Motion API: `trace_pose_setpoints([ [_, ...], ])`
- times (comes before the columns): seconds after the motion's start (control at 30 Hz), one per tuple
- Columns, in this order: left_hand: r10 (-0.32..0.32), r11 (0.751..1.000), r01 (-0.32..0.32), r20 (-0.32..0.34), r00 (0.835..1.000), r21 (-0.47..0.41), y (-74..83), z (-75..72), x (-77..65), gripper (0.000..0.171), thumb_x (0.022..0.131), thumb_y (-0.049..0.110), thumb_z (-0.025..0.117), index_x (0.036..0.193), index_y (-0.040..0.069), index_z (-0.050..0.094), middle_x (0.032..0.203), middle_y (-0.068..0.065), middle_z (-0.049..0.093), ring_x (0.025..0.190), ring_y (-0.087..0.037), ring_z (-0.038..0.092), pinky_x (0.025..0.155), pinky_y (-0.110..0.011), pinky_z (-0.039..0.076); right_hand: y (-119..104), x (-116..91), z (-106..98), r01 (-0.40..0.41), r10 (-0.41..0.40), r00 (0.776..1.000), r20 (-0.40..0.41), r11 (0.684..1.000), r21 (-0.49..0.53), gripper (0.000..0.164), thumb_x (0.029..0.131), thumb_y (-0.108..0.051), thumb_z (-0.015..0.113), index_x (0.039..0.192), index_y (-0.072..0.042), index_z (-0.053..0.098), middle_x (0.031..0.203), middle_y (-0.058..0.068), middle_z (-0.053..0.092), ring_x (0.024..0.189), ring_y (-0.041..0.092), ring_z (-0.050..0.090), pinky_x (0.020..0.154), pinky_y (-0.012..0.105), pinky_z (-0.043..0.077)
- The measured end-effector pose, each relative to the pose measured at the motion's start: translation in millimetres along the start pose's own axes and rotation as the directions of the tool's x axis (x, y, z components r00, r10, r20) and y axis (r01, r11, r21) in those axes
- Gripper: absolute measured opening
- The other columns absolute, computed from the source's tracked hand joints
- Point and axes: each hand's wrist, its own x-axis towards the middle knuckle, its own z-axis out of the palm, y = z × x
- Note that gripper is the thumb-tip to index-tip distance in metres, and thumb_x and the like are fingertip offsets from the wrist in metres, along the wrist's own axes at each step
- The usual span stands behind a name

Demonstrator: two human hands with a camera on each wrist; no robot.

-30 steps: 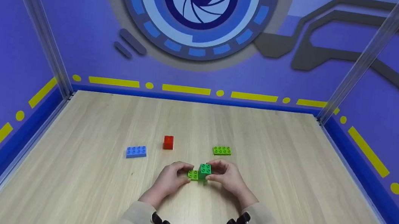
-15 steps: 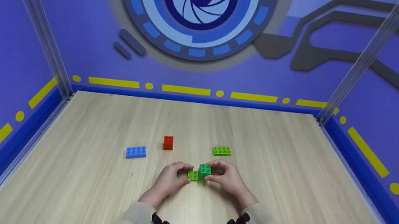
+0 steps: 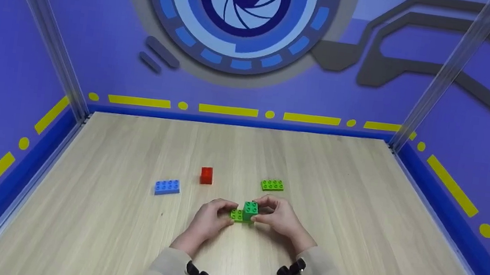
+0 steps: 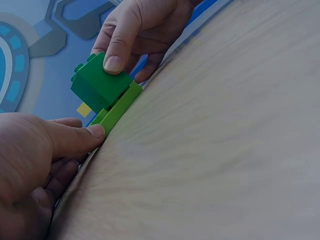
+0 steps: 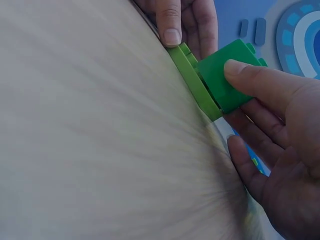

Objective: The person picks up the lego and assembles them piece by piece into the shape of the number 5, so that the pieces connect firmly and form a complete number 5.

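Observation:
My left hand [image 3: 208, 219] pinches the left end of a flat lime-green building brick [image 3: 236, 215] lying on the table. My right hand [image 3: 281, 216] holds a taller dark green square brick [image 3: 250, 210] between thumb and fingers, over the right half of the lime brick. In the left wrist view a thin dark gap shows between the dark green brick [image 4: 97, 82] and the lime brick [image 4: 120, 107], so the upper one looks slightly tilted. The right wrist view shows the thumb [image 5: 245, 72] on the dark green brick's side. Its underside is hidden.
On the wooden table [image 3: 357, 216], a blue brick [image 3: 167, 187] lies to the left and a red brick [image 3: 206, 176] stands beyond the hands. A second flat lime brick [image 3: 272, 185] lies behind the right hand. Purple-blue walls enclose the table's back and sides.
The dark green brick and my right hand have shifted very slightly to the left. The left hand and the loose bricks have stayed in place.

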Motion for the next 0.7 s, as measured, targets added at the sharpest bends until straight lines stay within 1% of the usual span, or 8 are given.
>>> trace_pose_setpoints([
  [0.23, 0.014, 1.000, -0.014, -0.001, 1.000, 0.008, 0.6, 0.5, 1.6, 0.039, 0.089, 0.003, 0.077, 0.127, 0.007, 0.070, 0.129, -0.012, 0.071, 0.126, -0.031, 0.063, 0.110, -0.050, 0.050, -3.4, 1.3, -1.4, -0.030, 0.030, 1.000, 0.005, 0.999, -0.031, 0.028, 0.081, -0.003, 0.084, 0.106, -0.002, 0.073, 0.115, 0.011, 0.076, 0.114, 0.024, 0.069, 0.107, 0.048, 0.052],
  [0.37, 0.017, 1.000, -0.017, -0.002, 1.000, 0.014, 1.4, 0.9, 1.8, 0.039, 0.089, 0.004, 0.077, 0.127, 0.007, 0.070, 0.128, -0.011, 0.071, 0.125, -0.031, 0.063, 0.109, -0.050, 0.051, -3.8, 2.4, -2.3, -0.014, 0.015, 1.000, 0.008, 0.999, -0.047, 0.028, 0.080, -0.003, 0.085, 0.105, -0.002, 0.074, 0.113, 0.011, 0.077, 0.110, 0.020, 0.070, 0.105, 0.044, 0.055],
  [0.53, 0.010, 1.000, -0.010, 0.000, 1.000, 0.008, 1.1, 0.6, -0.2, 0.038, 0.089, 0.003, 0.077, 0.127, 0.007, 0.071, 0.127, -0.011, 0.071, 0.123, -0.030, 0.065, 0.107, -0.049, 0.052, -3.7, 3.3, -1.4, 0.014, -0.013, 1.000, 0.009, 0.996, -0.093, 0.028, 0.079, -0.005, 0.087, 0.105, -0.003, 0.075, 0.113, 0.010, 0.077, 0.106, 0.014, 0.069, 0.102, 0.042, 0.057],
  [0.7, 0.012, 1.000, -0.012, -0.003, 1.000, 0.008, 0.3, 0.1, -0.5, 0.038, 0.089, 0.002, 0.077, 0.126, 0.007, 0.071, 0.127, -0.011, 0.071, 0.123, -0.030, 0.064, 0.108, -0.050, 0.051, -5.1, 3.6, -0.1, 0.018, -0.017, 1.000, 0.011, 0.995, -0.103, 0.029, 0.080, -0.005, 0.086, 0.106, -0.003, 0.075, 0.113, 0.011, 0.077, 0.106, 0.016, 0.069, 0.100, 0.041, 0.058],
])
